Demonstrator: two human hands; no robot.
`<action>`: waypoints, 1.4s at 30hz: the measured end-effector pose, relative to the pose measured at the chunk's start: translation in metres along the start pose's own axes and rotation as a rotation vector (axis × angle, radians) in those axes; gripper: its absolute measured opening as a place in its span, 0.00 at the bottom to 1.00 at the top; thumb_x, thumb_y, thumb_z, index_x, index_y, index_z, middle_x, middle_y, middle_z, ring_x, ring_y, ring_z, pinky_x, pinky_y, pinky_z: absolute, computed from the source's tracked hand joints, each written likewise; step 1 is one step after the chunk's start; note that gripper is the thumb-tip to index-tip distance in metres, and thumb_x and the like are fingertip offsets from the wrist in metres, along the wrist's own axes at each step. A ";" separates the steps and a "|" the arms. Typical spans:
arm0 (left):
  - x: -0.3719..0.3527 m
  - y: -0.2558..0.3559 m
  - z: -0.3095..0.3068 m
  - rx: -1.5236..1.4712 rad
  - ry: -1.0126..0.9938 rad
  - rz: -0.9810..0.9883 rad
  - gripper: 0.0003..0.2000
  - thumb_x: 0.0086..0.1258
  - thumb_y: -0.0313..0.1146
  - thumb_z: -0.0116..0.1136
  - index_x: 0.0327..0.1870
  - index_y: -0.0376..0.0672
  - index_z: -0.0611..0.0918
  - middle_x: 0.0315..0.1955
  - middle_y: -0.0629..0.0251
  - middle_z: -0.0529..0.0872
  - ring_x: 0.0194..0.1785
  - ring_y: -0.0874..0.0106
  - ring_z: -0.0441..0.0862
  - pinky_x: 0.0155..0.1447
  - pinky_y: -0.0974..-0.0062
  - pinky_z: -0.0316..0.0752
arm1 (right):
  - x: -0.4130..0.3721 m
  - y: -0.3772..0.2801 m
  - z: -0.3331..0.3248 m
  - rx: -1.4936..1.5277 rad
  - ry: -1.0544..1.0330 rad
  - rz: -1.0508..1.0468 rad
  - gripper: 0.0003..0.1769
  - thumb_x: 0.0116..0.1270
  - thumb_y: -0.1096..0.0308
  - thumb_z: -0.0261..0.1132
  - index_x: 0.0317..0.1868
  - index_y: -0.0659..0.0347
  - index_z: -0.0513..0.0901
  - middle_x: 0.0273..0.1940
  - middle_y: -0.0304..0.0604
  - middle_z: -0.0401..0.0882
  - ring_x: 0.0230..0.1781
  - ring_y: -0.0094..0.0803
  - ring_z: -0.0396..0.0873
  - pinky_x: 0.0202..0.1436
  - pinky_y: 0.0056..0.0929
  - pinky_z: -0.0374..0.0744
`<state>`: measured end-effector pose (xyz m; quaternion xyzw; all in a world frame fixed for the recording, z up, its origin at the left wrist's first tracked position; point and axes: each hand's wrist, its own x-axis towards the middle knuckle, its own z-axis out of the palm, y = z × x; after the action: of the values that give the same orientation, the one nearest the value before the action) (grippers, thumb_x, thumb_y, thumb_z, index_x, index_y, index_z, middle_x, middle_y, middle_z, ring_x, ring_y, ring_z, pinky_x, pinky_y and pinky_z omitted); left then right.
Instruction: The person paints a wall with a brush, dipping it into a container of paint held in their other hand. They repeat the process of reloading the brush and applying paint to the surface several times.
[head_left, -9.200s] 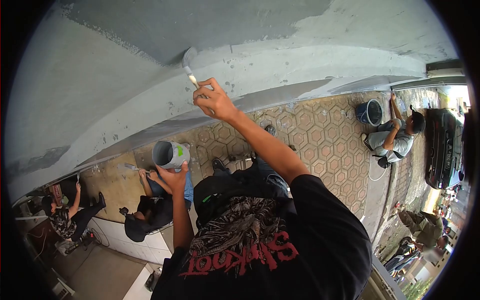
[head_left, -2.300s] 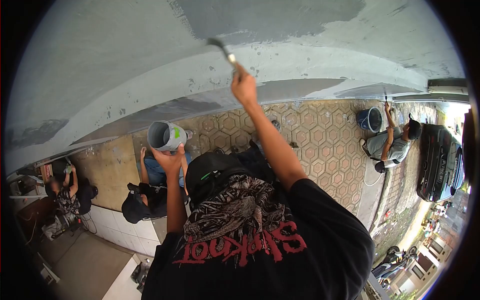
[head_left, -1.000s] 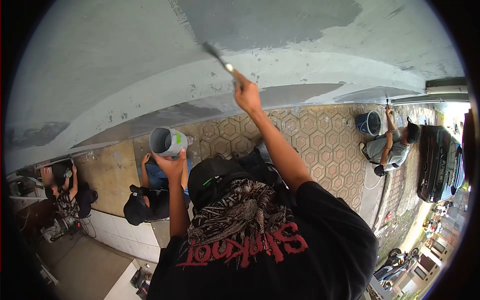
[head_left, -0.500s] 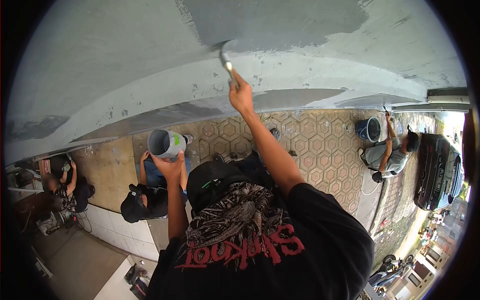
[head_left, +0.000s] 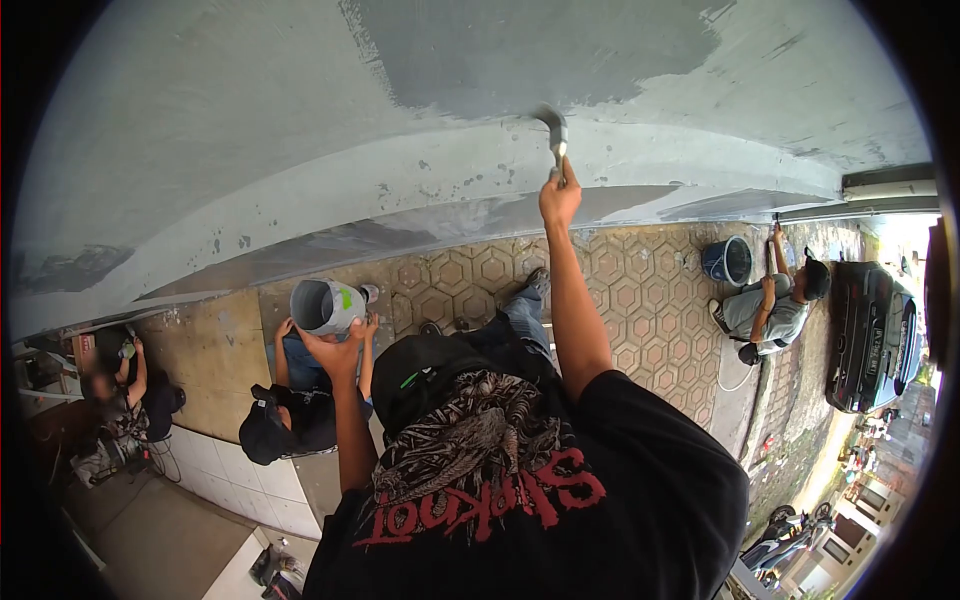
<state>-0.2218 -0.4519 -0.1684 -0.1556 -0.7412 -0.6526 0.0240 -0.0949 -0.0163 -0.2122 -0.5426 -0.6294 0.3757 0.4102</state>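
One paintbrush [head_left: 556, 137] is at the grey wall [head_left: 250, 110], its blurred, bent bristles by the edge of a darker grey patch [head_left: 530, 50]; whether they touch the wall is hard to tell. The fingers of the right hand [head_left: 560, 203] are closed around its handle. Well apart from it, the left hand [head_left: 338, 347] holds a grey pot [head_left: 338, 305] with a green mark, the fingers spread around its lower part and the open mouth tilted toward the wall. Below the pot in the view is a person in a black cap [head_left: 264, 430], and at the far left another person in a patterned shirt [head_left: 118, 400]. Hexagonal paving [head_left: 650, 310] runs alongside the wall. Toward the right, a blue bucket [head_left: 713, 261] stands near a crouching person in grey [head_left: 785, 310], whose raised hand is near the wall's base. Beyond is a dark car [head_left: 862, 340].
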 end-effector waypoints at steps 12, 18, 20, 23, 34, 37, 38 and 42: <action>0.004 -0.002 0.001 0.061 -0.055 -0.031 0.46 0.51 0.32 0.79 0.71 0.33 0.63 0.61 0.55 0.75 0.63 0.64 0.76 0.64 0.67 0.74 | -0.084 -0.070 0.060 0.097 -0.478 0.031 0.27 0.70 0.78 0.60 0.70 0.59 0.78 0.38 0.59 0.87 0.24 0.33 0.77 0.33 0.40 0.79; 0.009 0.002 0.007 0.045 -0.084 -0.047 0.48 0.51 0.32 0.79 0.72 0.32 0.61 0.64 0.52 0.73 0.65 0.62 0.76 0.67 0.66 0.73 | -0.063 -0.009 0.026 0.069 -0.299 0.059 0.27 0.68 0.79 0.59 0.69 0.60 0.78 0.34 0.62 0.86 0.23 0.39 0.80 0.32 0.41 0.79; 0.009 0.001 0.011 0.070 -0.069 -0.002 0.47 0.52 0.38 0.81 0.71 0.33 0.64 0.62 0.53 0.76 0.61 0.64 0.78 0.62 0.71 0.75 | -0.025 -0.001 -0.002 0.026 -0.127 0.119 0.26 0.69 0.80 0.58 0.68 0.64 0.78 0.36 0.60 0.87 0.25 0.38 0.81 0.34 0.38 0.80; 0.007 -0.001 0.011 -0.010 -0.050 0.010 0.47 0.52 0.38 0.81 0.71 0.34 0.64 0.61 0.54 0.76 0.61 0.64 0.78 0.62 0.71 0.75 | 0.009 0.027 -0.019 0.001 0.039 -0.054 0.25 0.70 0.80 0.58 0.68 0.66 0.78 0.36 0.58 0.87 0.26 0.34 0.81 0.35 0.34 0.80; 0.009 0.010 0.021 0.009 -0.170 -0.025 0.46 0.51 0.29 0.80 0.70 0.32 0.62 0.64 0.51 0.72 0.69 0.60 0.73 0.73 0.61 0.72 | -0.079 -0.073 0.058 0.196 -0.529 -0.139 0.28 0.70 0.77 0.60 0.70 0.54 0.78 0.41 0.60 0.89 0.28 0.31 0.82 0.34 0.37 0.80; 0.013 0.012 0.025 -0.047 -0.146 -0.001 0.46 0.50 0.30 0.80 0.69 0.32 0.63 0.63 0.52 0.73 0.67 0.60 0.75 0.71 0.63 0.73 | -0.077 -0.083 0.040 0.055 -0.678 -0.141 0.28 0.70 0.77 0.60 0.70 0.53 0.78 0.41 0.62 0.88 0.28 0.33 0.83 0.34 0.37 0.80; 0.014 0.012 0.026 -0.049 -0.146 0.001 0.46 0.50 0.30 0.80 0.69 0.32 0.63 0.63 0.52 0.73 0.67 0.60 0.75 0.71 0.63 0.73 | -0.071 -0.079 0.030 -0.020 -0.723 -0.118 0.28 0.70 0.76 0.60 0.70 0.52 0.78 0.42 0.64 0.87 0.28 0.34 0.83 0.36 0.38 0.80; 0.012 0.016 0.022 0.031 -0.127 0.005 0.45 0.50 0.29 0.79 0.68 0.32 0.64 0.61 0.52 0.74 0.64 0.62 0.77 0.68 0.65 0.75 | -0.021 -0.044 0.004 0.184 -0.237 -0.019 0.27 0.70 0.77 0.58 0.70 0.58 0.78 0.46 0.61 0.88 0.32 0.33 0.85 0.42 0.36 0.82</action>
<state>-0.2257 -0.4263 -0.1533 -0.1983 -0.7509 -0.6297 -0.0191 -0.1139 -0.0428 -0.1761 -0.4488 -0.6414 0.4893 0.3844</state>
